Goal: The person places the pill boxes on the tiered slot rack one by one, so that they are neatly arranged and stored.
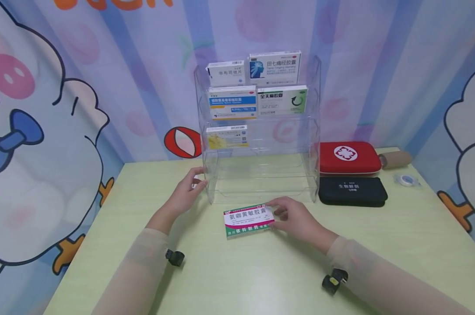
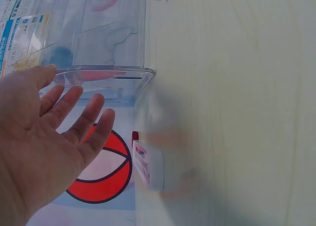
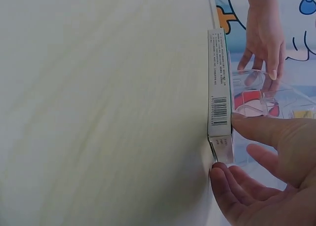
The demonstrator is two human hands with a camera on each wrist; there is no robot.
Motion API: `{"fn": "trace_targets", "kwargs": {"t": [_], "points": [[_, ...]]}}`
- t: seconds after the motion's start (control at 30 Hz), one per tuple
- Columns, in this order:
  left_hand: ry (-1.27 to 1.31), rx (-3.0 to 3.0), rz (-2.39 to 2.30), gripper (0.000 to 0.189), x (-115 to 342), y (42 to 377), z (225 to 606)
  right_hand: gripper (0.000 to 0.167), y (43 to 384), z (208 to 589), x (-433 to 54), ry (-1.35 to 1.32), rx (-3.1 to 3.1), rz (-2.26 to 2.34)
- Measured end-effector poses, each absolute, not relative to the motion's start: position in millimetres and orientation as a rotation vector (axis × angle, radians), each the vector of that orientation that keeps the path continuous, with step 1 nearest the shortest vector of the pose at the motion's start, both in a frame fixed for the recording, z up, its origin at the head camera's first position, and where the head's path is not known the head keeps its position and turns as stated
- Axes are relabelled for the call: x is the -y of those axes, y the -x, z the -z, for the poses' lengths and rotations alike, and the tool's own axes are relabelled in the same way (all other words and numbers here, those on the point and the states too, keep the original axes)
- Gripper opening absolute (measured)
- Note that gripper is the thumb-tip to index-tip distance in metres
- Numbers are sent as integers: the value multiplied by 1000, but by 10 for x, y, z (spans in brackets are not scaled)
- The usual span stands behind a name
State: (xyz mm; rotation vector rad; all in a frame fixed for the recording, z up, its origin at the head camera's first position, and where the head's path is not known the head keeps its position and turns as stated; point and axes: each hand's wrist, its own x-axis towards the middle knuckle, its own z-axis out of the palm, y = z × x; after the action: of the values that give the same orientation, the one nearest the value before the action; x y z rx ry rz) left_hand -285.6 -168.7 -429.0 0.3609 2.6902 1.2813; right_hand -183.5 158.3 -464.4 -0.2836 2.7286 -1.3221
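My right hand point(image 1: 298, 221) pinches the right end of a white, green and magenta medicine box point(image 1: 247, 221) that lies face up low over the table. In the right wrist view the thumb of the right hand point(image 3: 276, 161) is at the face of the medicine box point(image 3: 219, 82), whose barcoded side shows. At the left side panel of a clear tiered rack point(image 1: 261, 170) is my left hand point(image 1: 186, 192). Its fingers are spread and loosely bent, fingertips right at the panel; the left hand point(image 2: 64, 132) holds nothing in the left wrist view.
Medicine boxes fill the upper tiers, among them a blue and white box point(image 1: 233, 103) and a yellow and white box point(image 1: 226, 137). Right of the rack lie a red case point(image 1: 349, 157), a black pouch point(image 1: 352, 191), a tan roll point(image 1: 395, 159) and tape point(image 1: 406, 180). A white bottle point(image 2: 148, 164) stands behind the left hand.
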Motion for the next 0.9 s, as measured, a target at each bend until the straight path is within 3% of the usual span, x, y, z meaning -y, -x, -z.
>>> {"fn": "trace_targets", "kwargs": {"t": [0.3, 0.67, 0.77, 0.9], "points": [[-391, -2691, -1289, 50, 1690, 2859, 4279, 67, 1858, 4598, -1619, 317, -2684, 1283], [-384, -2700, -1274, 53, 1691, 2861, 4287, 65, 1781, 4555, -1617, 229, -2678, 1324], [-373, -2698, -1272, 53, 1689, 2859, 4287, 60, 1757, 4536, -1636, 193, -2666, 1348], [-379, -2689, -1278, 52, 1693, 2860, 4289, 42, 1730, 4500, -1694, 253, -2702, 1400]]}}
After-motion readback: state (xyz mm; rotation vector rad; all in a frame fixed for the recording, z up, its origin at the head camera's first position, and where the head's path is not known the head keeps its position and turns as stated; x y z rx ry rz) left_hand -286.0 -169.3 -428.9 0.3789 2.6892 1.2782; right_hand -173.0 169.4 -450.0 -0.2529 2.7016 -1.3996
